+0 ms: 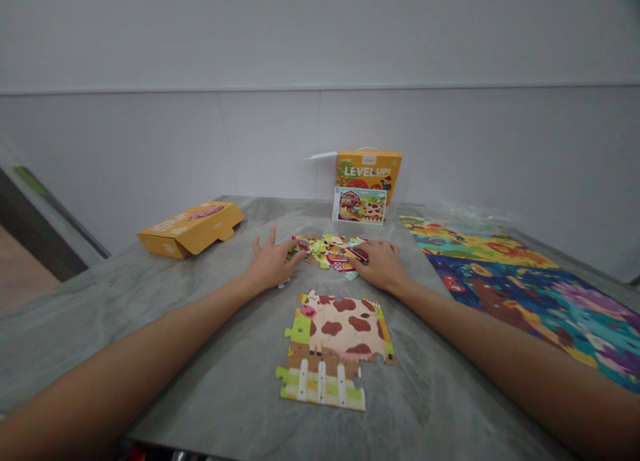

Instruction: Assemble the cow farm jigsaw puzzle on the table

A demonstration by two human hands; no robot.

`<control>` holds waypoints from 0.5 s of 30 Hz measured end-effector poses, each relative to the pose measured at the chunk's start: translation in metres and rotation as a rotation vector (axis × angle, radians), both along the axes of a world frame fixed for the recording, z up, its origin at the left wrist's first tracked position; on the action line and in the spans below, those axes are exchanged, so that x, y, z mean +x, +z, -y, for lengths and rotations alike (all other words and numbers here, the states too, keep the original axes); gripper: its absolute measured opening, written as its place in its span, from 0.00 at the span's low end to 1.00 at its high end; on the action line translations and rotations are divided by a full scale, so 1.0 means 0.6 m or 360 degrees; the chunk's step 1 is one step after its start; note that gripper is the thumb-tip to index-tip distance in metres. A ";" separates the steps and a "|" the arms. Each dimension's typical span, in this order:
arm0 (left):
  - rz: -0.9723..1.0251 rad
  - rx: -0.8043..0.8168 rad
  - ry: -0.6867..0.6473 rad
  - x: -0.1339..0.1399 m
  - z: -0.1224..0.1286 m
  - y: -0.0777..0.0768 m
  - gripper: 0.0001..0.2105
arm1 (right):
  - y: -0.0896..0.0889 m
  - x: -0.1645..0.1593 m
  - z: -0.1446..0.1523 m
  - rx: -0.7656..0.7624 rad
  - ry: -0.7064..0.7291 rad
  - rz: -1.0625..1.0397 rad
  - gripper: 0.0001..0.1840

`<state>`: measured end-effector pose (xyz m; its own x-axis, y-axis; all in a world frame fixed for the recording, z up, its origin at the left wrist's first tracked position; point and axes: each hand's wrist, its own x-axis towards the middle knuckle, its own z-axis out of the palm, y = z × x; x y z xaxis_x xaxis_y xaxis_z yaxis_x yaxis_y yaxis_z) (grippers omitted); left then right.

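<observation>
A loose pile of jigsaw puzzle pieces [327,248] lies on the grey table between my two hands. My left hand [274,260] is at the pile's left edge, fingers spread, with its thumb and forefinger reaching to the pieces. At the right edge rests my right hand [381,262], thumb and forefinger apart beside a red and white piece [358,253]; its other fingers are partly hidden. Nearer to me lies a partly joined puzzle [340,328] with a brown-spotted cow above a white fence. Its outline is uneven, with open notches at the lower right.
A yellow box [193,228] lies at the left. Behind the pile stands an orange "LEVEL UP!" box [370,164] with a farm picture card [360,205] leaning before it. Colourful joined puzzles [525,294] cover the right side, with clear plastic [475,213] behind them.
</observation>
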<state>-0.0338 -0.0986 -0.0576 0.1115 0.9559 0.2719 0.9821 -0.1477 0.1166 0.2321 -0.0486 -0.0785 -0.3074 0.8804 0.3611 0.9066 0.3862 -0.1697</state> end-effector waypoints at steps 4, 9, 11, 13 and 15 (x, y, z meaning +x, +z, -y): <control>0.0007 -0.0049 0.0070 -0.004 -0.004 -0.006 0.24 | -0.003 0.001 -0.007 -0.0016 0.0005 -0.0063 0.19; -0.0017 0.0010 0.0030 -0.004 -0.005 -0.010 0.27 | -0.003 0.003 -0.013 -0.0096 -0.0047 -0.0246 0.21; 0.0020 0.0034 -0.0182 -0.004 0.000 -0.005 0.28 | -0.003 0.003 -0.014 -0.0066 -0.0032 -0.0268 0.21; 0.0018 0.0023 -0.0579 -0.001 0.012 0.005 0.29 | -0.004 0.003 -0.014 0.0005 0.0003 -0.0260 0.20; -0.0029 -0.0071 -0.1044 0.008 0.031 0.019 0.29 | -0.004 0.004 -0.013 0.0055 0.0029 -0.0242 0.18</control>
